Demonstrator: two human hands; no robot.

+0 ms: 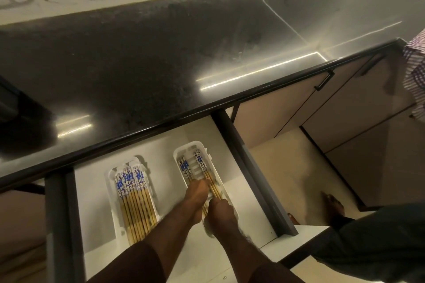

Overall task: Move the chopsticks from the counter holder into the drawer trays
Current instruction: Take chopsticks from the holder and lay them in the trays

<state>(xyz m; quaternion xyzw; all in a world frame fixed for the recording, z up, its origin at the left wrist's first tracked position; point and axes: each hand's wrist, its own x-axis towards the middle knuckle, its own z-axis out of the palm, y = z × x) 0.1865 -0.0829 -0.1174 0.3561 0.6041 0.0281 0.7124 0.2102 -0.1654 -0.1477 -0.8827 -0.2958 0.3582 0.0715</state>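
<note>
The drawer (232, 193) is pulled out under the shiny black speckled counter (138, 64). Inside it lie two white plastic trays with round corners. The left tray (110, 193) is full of yellow wooden chopsticks (133, 197) with blue and white tops. In the right tray (181, 151), the left hand (195, 193) presses flat on a few chopsticks (208, 174). The right hand (220, 211) pinches their thin ends. No words can be read.
</note>
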